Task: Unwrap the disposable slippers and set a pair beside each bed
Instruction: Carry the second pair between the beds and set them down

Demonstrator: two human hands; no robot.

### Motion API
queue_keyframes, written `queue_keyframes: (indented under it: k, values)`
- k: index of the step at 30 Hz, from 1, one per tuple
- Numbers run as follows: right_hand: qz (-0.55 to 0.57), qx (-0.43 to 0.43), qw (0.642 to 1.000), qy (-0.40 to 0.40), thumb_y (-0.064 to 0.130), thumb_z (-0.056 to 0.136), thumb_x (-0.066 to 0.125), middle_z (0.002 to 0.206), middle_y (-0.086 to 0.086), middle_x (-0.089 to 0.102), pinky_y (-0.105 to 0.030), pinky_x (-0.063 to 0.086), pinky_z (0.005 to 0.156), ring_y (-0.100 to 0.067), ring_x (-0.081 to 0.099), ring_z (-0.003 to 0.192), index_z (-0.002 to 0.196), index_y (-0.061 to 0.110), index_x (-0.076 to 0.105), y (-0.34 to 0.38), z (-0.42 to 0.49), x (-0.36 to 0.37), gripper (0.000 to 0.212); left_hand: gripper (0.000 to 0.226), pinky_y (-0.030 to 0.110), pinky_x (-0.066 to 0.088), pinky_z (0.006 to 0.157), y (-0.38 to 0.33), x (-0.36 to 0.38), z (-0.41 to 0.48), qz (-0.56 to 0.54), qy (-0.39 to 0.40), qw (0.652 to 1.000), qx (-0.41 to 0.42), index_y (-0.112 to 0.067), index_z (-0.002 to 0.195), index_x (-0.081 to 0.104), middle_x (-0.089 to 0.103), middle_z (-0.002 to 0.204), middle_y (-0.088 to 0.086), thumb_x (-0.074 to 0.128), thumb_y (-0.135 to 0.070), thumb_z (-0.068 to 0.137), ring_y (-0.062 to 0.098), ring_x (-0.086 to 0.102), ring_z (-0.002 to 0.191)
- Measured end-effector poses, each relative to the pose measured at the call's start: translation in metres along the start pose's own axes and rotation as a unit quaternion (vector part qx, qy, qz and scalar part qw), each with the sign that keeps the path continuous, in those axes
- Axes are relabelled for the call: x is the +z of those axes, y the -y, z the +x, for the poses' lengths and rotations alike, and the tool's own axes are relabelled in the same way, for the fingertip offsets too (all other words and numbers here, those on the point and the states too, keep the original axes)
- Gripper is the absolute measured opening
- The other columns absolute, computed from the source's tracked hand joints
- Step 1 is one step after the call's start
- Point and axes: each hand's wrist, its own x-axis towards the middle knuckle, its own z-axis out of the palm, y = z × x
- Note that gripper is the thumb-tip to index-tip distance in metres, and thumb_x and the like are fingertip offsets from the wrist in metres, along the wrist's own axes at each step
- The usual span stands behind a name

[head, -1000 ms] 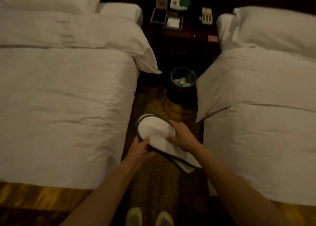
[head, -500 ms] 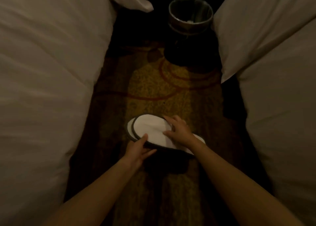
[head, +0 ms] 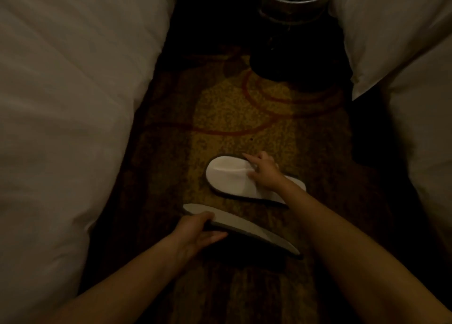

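Between the left bed (head: 61,127) and the right bed (head: 420,103) runs a strip of carpet (head: 239,118). A bin (head: 293,7) stands at its far end. One slipper (head: 230,176) lies on the carpet; nearer the camera, the second slipper (head: 244,228) is tilted on edge.

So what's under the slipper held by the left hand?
The tilted slipper in the left hand casts dark shadow on patterned carpet; nothing else shows there, though shadow and hand hide part.

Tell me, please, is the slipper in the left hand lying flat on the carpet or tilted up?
Tilted up: the left hand grips the near slipper on its edge, a dark shadow beneath it.
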Motion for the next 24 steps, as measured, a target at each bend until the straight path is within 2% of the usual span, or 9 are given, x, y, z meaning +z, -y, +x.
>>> queue_keyframes:
  k: [3,5,10,11,13,15,18,20,24]
  values:
    - [-0.064,0.002,0.998,0.008,0.026,0.092,0.049,0.143,-0.014,0.031,-0.040,0.026,0.107,-0.034,0.030,0.128,0.146,0.027,0.022,-0.007,0.007,0.014,0.061,0.047,0.033,0.054,0.040,-0.003,0.005,-0.001,0.015,-0.010,1.000,0.010,-0.002,0.136,0.032,0.051,0.097,0.021,0.046,0.002,0.092,0.034,0.057,0.070]
    - [-0.083,-0.004,0.997,0.005,0.029,0.091,0.052,0.153,-0.011,0.021,-0.040,0.019,0.114,-0.033,0.021,0.137,0.148,0.021,0.017,-0.011,-0.001,0.017,0.067,0.048,0.035,0.058,0.055,-0.003,0.009,-0.001,0.027,-0.008,1.000,0.007,-0.003,0.138,0.030,0.048,0.107,0.023,0.045,0.002,0.093,0.034,0.057,0.070]
    - [0.087,-0.067,0.993,0.036,0.044,0.091,0.050,0.147,-0.008,0.038,-0.034,0.024,0.111,-0.025,0.032,0.136,0.139,0.018,0.040,0.010,-0.064,0.004,0.056,0.043,0.045,0.048,0.086,-0.002,0.020,0.001,0.047,-0.006,0.999,-0.016,-0.001,0.135,0.032,0.048,0.103,0.023,0.042,0.002,0.094,0.044,0.052,0.119]
    - [0.090,-0.088,0.990,0.062,0.053,0.087,0.050,0.142,-0.005,0.045,-0.034,0.029,0.108,-0.022,0.037,0.131,0.135,0.022,0.045,0.015,-0.083,0.000,0.057,0.041,0.043,0.050,0.085,-0.002,0.024,0.002,0.057,-0.008,0.998,-0.015,0.000,0.134,0.034,0.050,0.102,0.023,0.041,0.002,0.094,0.043,0.051,0.121]
    - [0.043,-0.113,0.985,0.122,0.068,0.076,0.050,0.129,0.001,0.051,-0.034,0.037,0.099,-0.017,0.042,0.119,0.127,0.033,0.048,0.017,-0.116,-0.006,0.062,0.038,0.029,0.058,0.056,-0.003,0.031,0.006,0.074,-0.012,0.997,-0.017,0.001,0.133,0.036,0.053,0.104,0.025,0.040,0.000,0.095,0.041,0.052,0.120]
    - [-0.009,-0.110,0.981,0.160,0.059,0.077,0.057,0.124,0.003,0.050,-0.034,0.043,0.095,-0.015,0.044,0.114,0.126,0.035,0.047,0.013,-0.136,-0.008,0.055,0.035,0.029,0.055,0.041,-0.004,0.036,0.010,0.070,-0.005,0.997,-0.034,0.003,0.130,0.040,0.054,0.108,0.027,0.042,-0.002,0.095,0.040,0.057,0.111]
    - [-0.031,-0.042,0.992,0.113,0.027,0.087,0.056,0.121,-0.006,0.061,-0.039,0.050,0.088,-0.024,0.058,0.109,0.119,0.021,0.057,0.004,-0.141,-0.010,0.033,0.034,0.036,0.059,0.065,-0.003,0.042,0.009,0.057,0.028,0.996,-0.057,-0.002,0.126,0.045,0.057,0.112,0.025,0.048,-0.015,0.095,0.038,0.061,0.100]
    - [-0.026,-0.032,0.991,0.124,0.022,0.088,0.055,0.122,-0.011,0.062,-0.037,0.049,0.088,-0.027,0.058,0.109,0.121,0.014,0.058,-0.005,-0.139,-0.011,0.033,0.044,0.042,0.059,0.065,-0.004,0.039,0.012,0.120,0.018,0.992,-0.045,-0.011,0.129,0.044,0.059,0.098,0.023,0.054,-0.033,0.092,0.035,0.063,0.087]
    - [0.076,-0.012,0.973,0.217,0.026,0.088,0.060,0.119,-0.008,0.061,-0.030,0.044,0.085,-0.022,0.058,0.106,0.118,0.012,0.059,-0.018,-0.140,-0.010,0.033,0.053,0.039,0.053,0.060,0.000,0.023,0.020,0.247,-0.043,0.968,0.019,-0.018,0.134,0.041,0.046,0.127,0.015,0.053,-0.045,0.090,0.035,0.053,0.112]
